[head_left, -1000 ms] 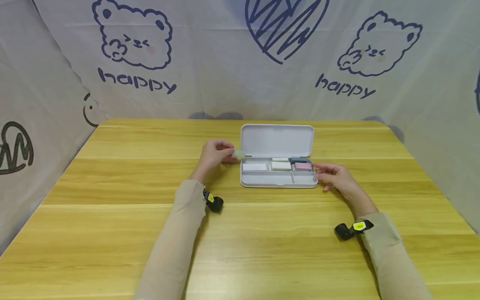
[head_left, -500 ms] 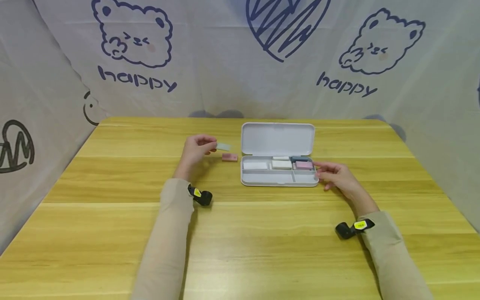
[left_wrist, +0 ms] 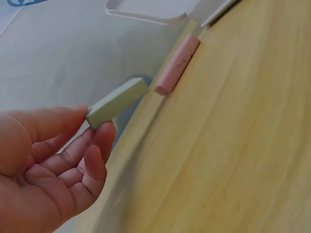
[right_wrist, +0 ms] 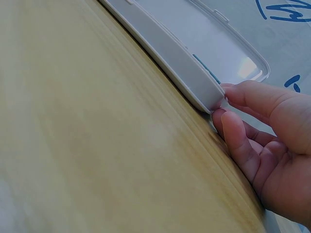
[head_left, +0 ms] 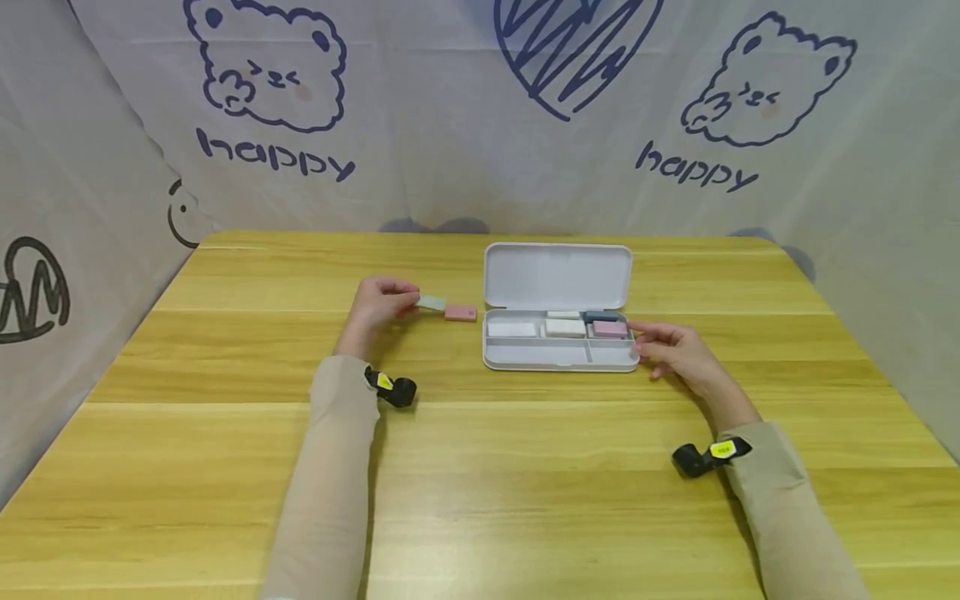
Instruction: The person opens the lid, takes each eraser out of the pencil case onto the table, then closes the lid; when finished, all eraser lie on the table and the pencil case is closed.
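Note:
Between thumb and fingertips my left hand (head_left: 377, 310) pinches one end of a pale green eraser (left_wrist: 116, 103), held just left of a pink eraser (head_left: 461, 312) that lies on the table. To the right of that stands a white case (head_left: 536, 365) with its lid (head_left: 557, 276) raised. White erasers (head_left: 565, 327), a light pink one (head_left: 609, 329) and a dark grey-blue one (head_left: 601, 317) lie in its rear compartments. My right hand (head_left: 681, 357) touches the case's right end with thumb and fingers, as the right wrist view also shows (right_wrist: 267, 141).
The wooden table (head_left: 525, 492) reaches back to a pale cloth (head_left: 450, 150) with drawn bears, a heart and lettering. More cloth hangs along the left and right sides. A small black camera sits on each wrist.
My left hand has moved left from the case's edge with the green eraser, then slightly lower. The pink eraser has come into view on the table. My right hand stays at the case.

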Demonstrator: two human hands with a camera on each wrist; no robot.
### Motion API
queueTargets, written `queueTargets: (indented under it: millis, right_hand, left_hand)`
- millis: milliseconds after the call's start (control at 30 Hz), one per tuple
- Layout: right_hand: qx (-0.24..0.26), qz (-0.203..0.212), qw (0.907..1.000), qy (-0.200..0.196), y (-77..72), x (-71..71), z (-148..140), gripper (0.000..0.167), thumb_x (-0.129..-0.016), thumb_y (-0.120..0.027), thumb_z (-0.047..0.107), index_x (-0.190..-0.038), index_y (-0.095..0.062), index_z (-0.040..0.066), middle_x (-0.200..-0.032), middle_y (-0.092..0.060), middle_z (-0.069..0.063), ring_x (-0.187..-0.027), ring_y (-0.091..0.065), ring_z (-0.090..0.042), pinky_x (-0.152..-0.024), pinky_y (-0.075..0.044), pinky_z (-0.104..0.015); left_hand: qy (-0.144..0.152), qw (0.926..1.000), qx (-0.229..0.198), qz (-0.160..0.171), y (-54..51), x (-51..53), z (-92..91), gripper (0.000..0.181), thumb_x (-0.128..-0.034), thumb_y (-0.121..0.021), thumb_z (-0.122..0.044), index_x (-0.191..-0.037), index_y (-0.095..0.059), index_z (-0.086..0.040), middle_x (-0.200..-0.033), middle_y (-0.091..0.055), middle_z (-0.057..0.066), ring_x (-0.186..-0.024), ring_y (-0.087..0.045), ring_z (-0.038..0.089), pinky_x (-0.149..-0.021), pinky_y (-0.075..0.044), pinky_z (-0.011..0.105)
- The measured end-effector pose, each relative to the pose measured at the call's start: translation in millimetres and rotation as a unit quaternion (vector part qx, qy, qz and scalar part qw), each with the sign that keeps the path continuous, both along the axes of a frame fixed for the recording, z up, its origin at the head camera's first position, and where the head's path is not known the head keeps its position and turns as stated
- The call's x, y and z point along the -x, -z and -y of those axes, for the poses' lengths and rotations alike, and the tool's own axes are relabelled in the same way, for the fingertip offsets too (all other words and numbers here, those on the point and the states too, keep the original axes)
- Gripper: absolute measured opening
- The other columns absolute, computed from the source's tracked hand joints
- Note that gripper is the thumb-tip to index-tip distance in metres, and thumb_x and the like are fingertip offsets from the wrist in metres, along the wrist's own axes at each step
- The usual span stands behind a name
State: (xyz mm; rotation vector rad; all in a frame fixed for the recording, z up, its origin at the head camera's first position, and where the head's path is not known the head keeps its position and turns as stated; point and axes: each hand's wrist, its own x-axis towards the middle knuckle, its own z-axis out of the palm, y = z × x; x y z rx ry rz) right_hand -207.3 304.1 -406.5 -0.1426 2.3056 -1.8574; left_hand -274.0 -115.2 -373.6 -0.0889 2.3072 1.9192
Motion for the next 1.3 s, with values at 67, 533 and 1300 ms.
queueTargets:
  millis: [67, 533, 1300]
  right_hand:
    - [0.006, 0.000, 1.0000, 0.000, 0.5, 0.4, -0.4, 0.037, -0.083, -0.063, 0.006, -0.119, -0.058, 0.006, -0.086, -0.055, -0.002, -0.066, -0.056, -0.008, -0.047, -0.047, -0.021]
    - [0.030, -0.004, 0.9995, -0.003, 0.9, 2.1, -2.7, 0.032, -0.081, -0.065, 0.006, -0.111, -0.064, 0.015, -0.083, -0.056, -0.002, -0.066, -0.057, -0.009, -0.046, -0.047, -0.021]
    - [0.009, -0.006, 0.9999, -0.001, 1.1, 0.2, -0.4, 0.038, -0.082, -0.063, 0.006, -0.120, -0.056, 0.002, -0.086, -0.055, -0.004, -0.066, -0.056, -0.009, -0.047, -0.047, -0.021]
  left_hand:
    - [-0.007, 0.9998, -0.005, 0.015, 1.3, 0.6, 0.1, 0.025, -0.0837, -0.058, 0.002, -0.104, -0.056, 0.016, -0.074, -0.059, 0.004, -0.061, -0.058, 0.010, -0.064, -0.049, 0.023]
    - [0.023, 0.9982, 0.049, 0.025, 4.8, 2.1, 2.6, 0.030, -0.0830, -0.058, 0.004, -0.111, -0.055, 0.014, -0.090, -0.063, 0.020, -0.061, -0.059, 0.009, -0.062, -0.049, 0.022]
    - [0.000, 0.9869, 0.154, -0.048, -3.9, -0.3, -6.0, 0.022, -0.0864, -0.057, -0.010, -0.103, -0.063, 0.003, -0.099, -0.061, 0.019, -0.082, -0.057, 0.024, -0.068, -0.046, 0.029]
